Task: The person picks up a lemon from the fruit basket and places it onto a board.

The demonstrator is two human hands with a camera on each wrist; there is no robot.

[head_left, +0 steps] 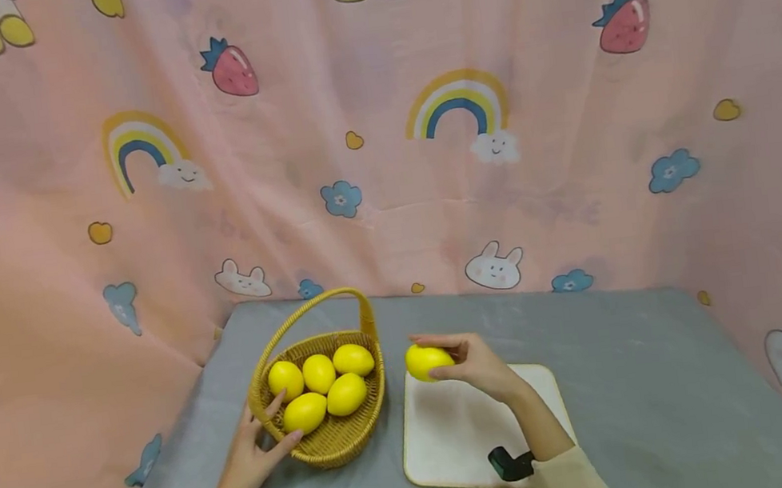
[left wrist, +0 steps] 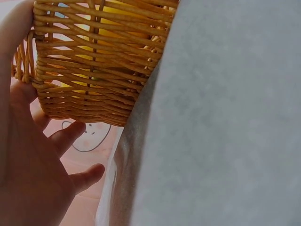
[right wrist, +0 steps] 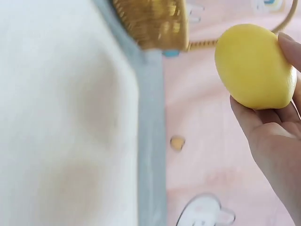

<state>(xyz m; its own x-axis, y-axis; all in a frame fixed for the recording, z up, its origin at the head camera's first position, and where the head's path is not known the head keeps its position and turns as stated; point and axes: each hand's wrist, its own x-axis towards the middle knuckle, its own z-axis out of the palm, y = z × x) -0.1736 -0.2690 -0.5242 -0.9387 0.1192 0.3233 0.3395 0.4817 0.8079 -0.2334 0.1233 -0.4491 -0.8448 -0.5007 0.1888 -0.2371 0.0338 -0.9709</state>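
A yellow lemon (head_left: 428, 362) is pinched between the thumb and fingers of my right hand (head_left: 476, 367), held up over the far left part of a white board (head_left: 456, 438). In the right wrist view the lemon (right wrist: 254, 66) shows whole, fingertips on its underside and side. To the left stands a woven wicker basket (head_left: 334, 448) with a tall arched handle and several lemons (head_left: 346, 394) inside. My left hand (head_left: 249, 457) grips the basket's near left rim, thumb and a finger over the edge. The left wrist view shows other fingers (left wrist: 87, 179) spread beside the weave.
Grey cloth (head_left: 654, 391) covers the table. The white board has a thin yellowish border and lies right of the basket. A pink printed curtain (head_left: 388, 220) hangs behind the table and along its sides. Dark wrist-camera parts (head_left: 510, 464) show near both wrists.
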